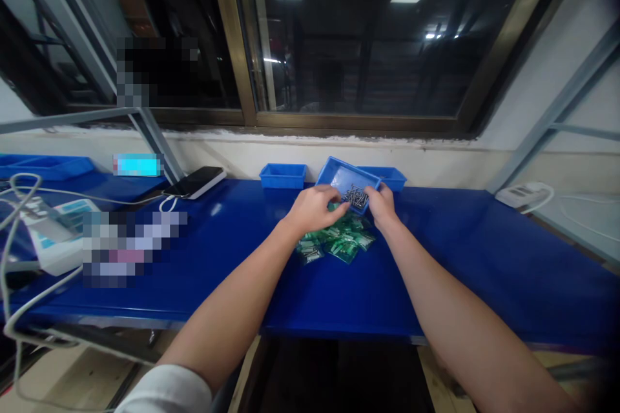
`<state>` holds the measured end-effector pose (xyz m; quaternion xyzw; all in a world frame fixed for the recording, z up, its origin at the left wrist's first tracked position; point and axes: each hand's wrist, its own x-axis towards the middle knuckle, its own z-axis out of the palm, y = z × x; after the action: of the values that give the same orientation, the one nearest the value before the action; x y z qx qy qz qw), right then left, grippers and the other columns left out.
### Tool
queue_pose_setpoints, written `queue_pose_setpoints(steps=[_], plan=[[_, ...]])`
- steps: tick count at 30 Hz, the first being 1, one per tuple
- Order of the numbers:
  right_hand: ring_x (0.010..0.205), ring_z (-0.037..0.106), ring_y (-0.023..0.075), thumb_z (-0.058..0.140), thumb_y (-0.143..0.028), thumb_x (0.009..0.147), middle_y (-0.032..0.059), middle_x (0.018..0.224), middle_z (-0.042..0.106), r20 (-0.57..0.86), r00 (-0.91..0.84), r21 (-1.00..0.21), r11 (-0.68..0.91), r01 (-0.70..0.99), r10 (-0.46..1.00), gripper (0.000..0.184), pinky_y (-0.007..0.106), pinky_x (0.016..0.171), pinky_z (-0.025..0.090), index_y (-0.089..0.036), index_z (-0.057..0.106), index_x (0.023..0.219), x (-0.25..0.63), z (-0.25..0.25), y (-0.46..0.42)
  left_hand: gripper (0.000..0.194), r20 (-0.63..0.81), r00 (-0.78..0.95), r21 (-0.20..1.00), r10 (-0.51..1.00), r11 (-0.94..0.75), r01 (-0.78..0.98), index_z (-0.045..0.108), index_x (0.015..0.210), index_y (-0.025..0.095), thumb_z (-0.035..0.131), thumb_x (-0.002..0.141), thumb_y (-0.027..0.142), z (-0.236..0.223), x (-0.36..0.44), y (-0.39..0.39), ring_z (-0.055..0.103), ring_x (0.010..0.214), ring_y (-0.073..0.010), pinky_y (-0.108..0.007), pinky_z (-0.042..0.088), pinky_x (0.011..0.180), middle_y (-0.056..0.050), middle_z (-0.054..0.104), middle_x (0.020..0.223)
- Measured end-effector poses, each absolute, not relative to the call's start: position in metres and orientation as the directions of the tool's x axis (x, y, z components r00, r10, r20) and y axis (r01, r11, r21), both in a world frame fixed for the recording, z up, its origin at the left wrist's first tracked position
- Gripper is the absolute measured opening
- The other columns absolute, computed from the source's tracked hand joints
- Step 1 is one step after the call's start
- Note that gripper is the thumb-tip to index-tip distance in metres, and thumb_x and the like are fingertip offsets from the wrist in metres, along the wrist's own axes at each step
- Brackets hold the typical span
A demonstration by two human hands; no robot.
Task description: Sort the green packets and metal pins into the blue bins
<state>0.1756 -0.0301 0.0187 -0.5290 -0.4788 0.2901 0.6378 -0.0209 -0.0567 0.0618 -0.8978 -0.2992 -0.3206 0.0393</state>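
A small blue bin [340,174] is tilted toward me above the blue table, with loose screws [356,197] gathered at its lower right end. My right hand [382,204] grips that end, thumb on the rim. At the bin's near left side is my left hand [317,208], its fingers curved and thumb apart from them; I see nothing held between them. Beneath both hands lies a heap of small green-tinted clear bags [341,242], some with screws inside. The bin and my left hand partly cover the heap.
Two more blue bins [283,176] [394,178] stand along the wall. To the left are a black-topped device [198,182], a white machine with cables [61,232] and blue trays [48,166]. A white power strip [522,195] lies at the right near a metal frame.
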Motion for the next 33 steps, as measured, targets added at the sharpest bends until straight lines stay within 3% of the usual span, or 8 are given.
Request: queue_pose_setpoints(steps=[4,9,18,28,33], plan=[[0.083,0.060,0.0206,0.056,-0.028,0.063,0.0002,0.082,0.065,0.449,0.388,-0.890,0.361,0.279,0.805,0.027,0.033,0.079,0.048,-0.022,0.057,0.089,0.166,0.012,-0.025,0.030,0.645,0.634,0.001,0.427,-0.830,0.558,0.060,0.104,0.016,0.050,0.085,0.037,0.053,-0.019,-0.050,0.055,0.100,-0.0247,-0.040,0.044,0.086,-0.012,0.060,0.106],[0.091,0.060,0.0226,0.056,-0.020,0.061,0.0037,0.096,0.065,0.512,0.305,-0.838,0.389,0.383,0.803,0.040,0.039,0.089,0.045,-0.021,0.056,0.102,0.157,0.012,-0.030,0.053,0.593,0.660,-0.038,0.461,-0.802,0.595,0.047,0.126,0.016,0.058,0.079,0.039,0.037,-0.009,-0.046,0.039,0.122,-0.0320,-0.047,0.036,0.096,-0.017,0.043,0.132],[0.093,0.058,0.0224,0.052,-0.017,0.064,0.0051,0.098,0.062,0.581,0.278,-0.792,0.453,0.410,0.765,0.043,0.038,0.091,0.044,-0.021,0.050,0.107,0.153,0.014,-0.038,0.051,0.469,0.709,-0.007,0.528,-0.800,0.600,0.048,0.123,0.015,0.052,0.082,0.046,0.029,-0.009,-0.041,0.048,0.105,-0.0285,-0.044,0.041,0.088,-0.015,0.050,0.120],[0.096,0.057,0.0241,0.049,-0.014,0.062,0.0064,0.103,0.062,0.674,0.148,-0.698,0.558,0.449,0.724,0.048,0.037,0.090,0.043,-0.020,0.050,0.110,0.149,0.020,-0.047,0.035,0.447,0.729,0.006,0.519,-0.816,0.578,0.058,0.100,0.015,0.053,0.081,0.044,0.032,-0.008,-0.043,0.054,0.101,-0.0280,-0.042,0.043,0.087,-0.013,0.060,0.105],[0.095,0.058,0.0247,0.048,-0.012,0.062,0.0067,0.102,0.062,0.693,0.078,-0.658,0.585,0.474,0.716,0.049,0.037,0.089,0.044,-0.021,0.050,0.110,0.145,0.021,-0.050,0.046,0.503,0.680,0.026,0.534,-0.795,0.606,0.052,0.115,0.015,0.055,0.078,0.041,0.032,-0.008,-0.044,0.054,0.107,-0.0306,-0.043,0.043,0.091,-0.015,0.058,0.115]])
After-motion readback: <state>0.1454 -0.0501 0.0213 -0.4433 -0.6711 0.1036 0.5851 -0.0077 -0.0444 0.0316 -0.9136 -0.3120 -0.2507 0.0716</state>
